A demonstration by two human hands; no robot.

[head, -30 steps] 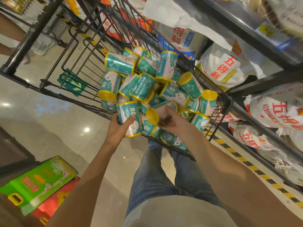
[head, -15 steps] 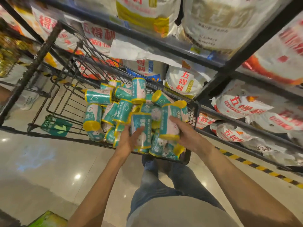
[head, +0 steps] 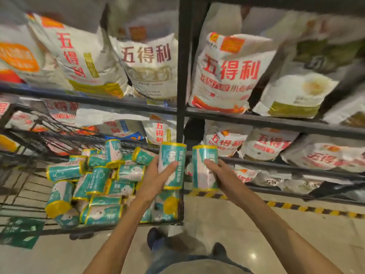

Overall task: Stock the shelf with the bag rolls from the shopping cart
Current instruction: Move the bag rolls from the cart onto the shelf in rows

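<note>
Both hands have come up out of the shopping cart (head: 23, 186) since a moment ago, each bringing a bag roll, and the view has swung up to face the shelf (head: 256, 120). The left hand (head: 156, 180) grips one teal roll (head: 173, 165) upright, thumb across its front, fingers wrapped behind. The right hand (head: 219, 173) holds a second roll (head: 203, 167), also upright, just beside the first without touching it. Both rolls have yellow ends and sit in front of the dark shelf upright (head: 182, 76). Below and to the left of the left hand, the remaining rolls (head: 94, 182) lie heaped in the cart. Beyond and above both hands, white sacks with red characters (head: 227, 72) fill the shelves. Below the right hand a yellow-and-black floor strip (head: 296, 207) runs along the shelf foot.
</note>
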